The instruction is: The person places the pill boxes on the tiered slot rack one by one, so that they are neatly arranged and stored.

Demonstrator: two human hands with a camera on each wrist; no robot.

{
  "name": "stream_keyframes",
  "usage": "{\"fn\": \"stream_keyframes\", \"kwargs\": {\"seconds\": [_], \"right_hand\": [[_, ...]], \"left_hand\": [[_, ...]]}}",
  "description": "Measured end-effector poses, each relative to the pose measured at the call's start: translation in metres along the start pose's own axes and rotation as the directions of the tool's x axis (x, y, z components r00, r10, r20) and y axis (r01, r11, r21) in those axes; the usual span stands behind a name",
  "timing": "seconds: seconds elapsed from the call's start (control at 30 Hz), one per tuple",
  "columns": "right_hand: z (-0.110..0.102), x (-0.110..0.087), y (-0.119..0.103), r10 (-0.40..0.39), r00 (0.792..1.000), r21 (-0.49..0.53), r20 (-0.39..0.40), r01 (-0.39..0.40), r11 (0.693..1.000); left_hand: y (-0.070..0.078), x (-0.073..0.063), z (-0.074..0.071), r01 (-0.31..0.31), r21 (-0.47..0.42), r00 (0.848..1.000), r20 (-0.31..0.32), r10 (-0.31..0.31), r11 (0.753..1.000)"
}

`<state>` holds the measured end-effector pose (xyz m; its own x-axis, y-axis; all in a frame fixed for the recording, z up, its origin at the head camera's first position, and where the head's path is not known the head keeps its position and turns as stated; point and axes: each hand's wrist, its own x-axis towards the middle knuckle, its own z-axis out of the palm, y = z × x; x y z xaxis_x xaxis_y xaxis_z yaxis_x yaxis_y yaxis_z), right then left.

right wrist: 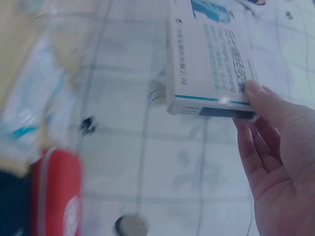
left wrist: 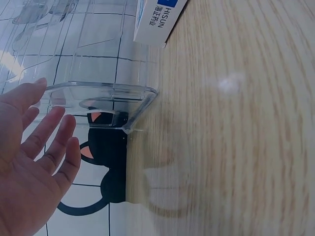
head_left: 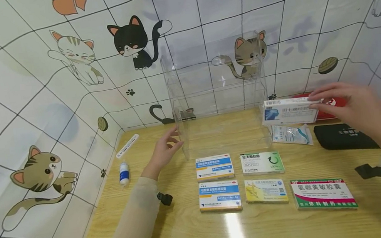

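My right hand (head_left: pixel 360 107) pinches one end of a white medicine box (head_left: pixel 289 112), thumb on one face and fingers behind. In the right wrist view the box (right wrist: pixel 211 59) shows teal print and a dark strip on its end. It is held up beside the right wall of a clear plastic shelf rack (head_left: pixel 215 89). At the rack's left wall is my left hand (head_left: pixel 163 151), its fingers loosely bent. The left wrist view shows the left hand (left wrist: pixel 39 152) beside the rack's clear edge (left wrist: pixel 103 88); whether it touches is hard to tell.
In front of the rack lie two blue-and-white boxes (head_left: pixel 214 167), a green-and-white box (head_left: pixel 262 163), a yellow box (head_left: pixel 266 191) and a larger green-red box (head_left: pixel 324 194). A packet (head_left: pixel 291 134), black case (head_left: pixel 332 137) and red case (head_left: pixel 332 108) are at right. A small bottle (head_left: pixel 124 173) stands left.
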<state>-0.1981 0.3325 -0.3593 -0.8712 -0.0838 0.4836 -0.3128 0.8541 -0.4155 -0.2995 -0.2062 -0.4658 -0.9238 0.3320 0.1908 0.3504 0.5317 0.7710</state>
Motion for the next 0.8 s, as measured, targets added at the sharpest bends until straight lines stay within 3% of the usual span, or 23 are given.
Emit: {"fn": "stream_keyframes", "kwargs": {"seconds": [0.13,0.3,0.7,0.8], "right_hand": [[0.000,0.041,-0.035,0.030,0.999,0.051,-0.020,-0.029,0.998],[0.009,0.094,-0.072,0.017,0.996,0.167,-0.090,-0.002,0.986],[0.052,0.202,-0.141,0.058,0.982,0.455,-0.180,0.031,0.890],[0.060,0.221,-0.150,0.033,0.979,0.410,-0.201,0.053,0.911]], "left_hand": [[-0.001,0.000,-0.001,0.005,0.006,1.000,-0.001,-0.005,1.000],[0.001,0.000,0.000,0.013,0.003,1.000,0.000,-0.013,1.000],[0.002,0.000,0.001,0.026,0.009,1.000,0.006,-0.026,1.000],[0.002,-0.001,0.002,0.021,0.000,1.000,0.002,-0.021,1.000]]}}
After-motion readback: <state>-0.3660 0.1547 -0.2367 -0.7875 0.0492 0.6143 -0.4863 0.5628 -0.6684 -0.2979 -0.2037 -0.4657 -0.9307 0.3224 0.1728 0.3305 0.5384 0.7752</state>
